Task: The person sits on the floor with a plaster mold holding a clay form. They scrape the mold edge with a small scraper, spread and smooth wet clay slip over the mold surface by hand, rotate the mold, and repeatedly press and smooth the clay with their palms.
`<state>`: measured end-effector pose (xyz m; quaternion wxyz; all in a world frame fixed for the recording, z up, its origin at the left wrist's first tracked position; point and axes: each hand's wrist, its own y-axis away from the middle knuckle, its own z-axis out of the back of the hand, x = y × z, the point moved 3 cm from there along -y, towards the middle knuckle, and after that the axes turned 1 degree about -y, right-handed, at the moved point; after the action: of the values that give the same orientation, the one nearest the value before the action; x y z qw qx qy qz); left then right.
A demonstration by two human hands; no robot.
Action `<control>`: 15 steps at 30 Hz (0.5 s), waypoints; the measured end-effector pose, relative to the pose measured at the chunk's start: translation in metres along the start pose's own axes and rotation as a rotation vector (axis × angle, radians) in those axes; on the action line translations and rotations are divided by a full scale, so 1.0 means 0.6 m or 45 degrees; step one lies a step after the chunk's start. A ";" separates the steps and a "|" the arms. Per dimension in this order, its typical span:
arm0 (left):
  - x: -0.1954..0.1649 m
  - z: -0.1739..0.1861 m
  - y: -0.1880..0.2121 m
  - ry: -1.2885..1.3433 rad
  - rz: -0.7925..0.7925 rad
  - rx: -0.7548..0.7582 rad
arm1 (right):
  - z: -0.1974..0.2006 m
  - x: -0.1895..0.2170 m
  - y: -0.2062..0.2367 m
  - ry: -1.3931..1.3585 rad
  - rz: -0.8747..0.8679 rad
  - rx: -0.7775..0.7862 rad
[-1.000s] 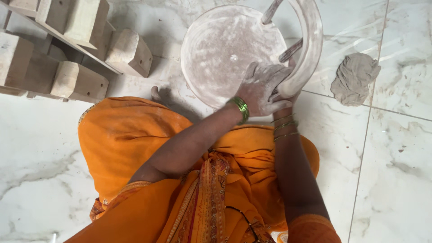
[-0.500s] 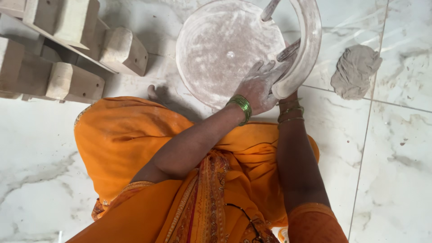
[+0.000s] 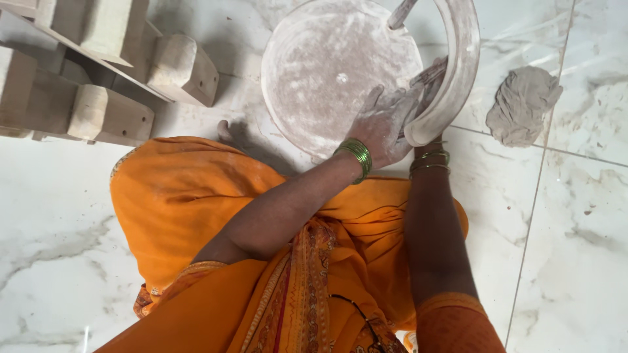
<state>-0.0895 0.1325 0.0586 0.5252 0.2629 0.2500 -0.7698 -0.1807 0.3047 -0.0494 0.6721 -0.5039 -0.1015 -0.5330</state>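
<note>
Around our work we see stacked pale wooden blocks at the upper left on the white marble floor; a grey lump of clay lies to the right, well apart from the hands; our orange garment fills the lower middle, and nothing stands between us and the round disc. The disc lies flat on the floor ahead of our knees, dusted with clay; along its right edge stands a curved clay wall, its arc running from the top of the view down to our hands, its long line bending round the disc's rim. Our left hand rests with fingers spread on the inner face of the wall's lower end, touching the disc; our right hand is mostly hidden behind that wall, so we cannot tell how its fingers stand; the disc's top is cut off by the frame.
</note>
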 end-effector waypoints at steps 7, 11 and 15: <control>-0.005 0.002 -0.003 0.011 -0.018 -0.041 | 0.014 0.027 0.021 -0.194 -0.110 0.076; -0.005 0.004 -0.001 0.013 -0.043 -0.057 | 0.007 0.027 0.048 -0.135 -0.117 0.193; -0.004 -0.001 -0.002 0.036 -0.042 0.020 | -0.003 0.004 0.025 0.511 0.171 0.047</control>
<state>-0.0897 0.1349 0.0596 0.5068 0.2737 0.2558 -0.7764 -0.1680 0.3007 -0.0575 0.7219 -0.3809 0.0587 -0.5747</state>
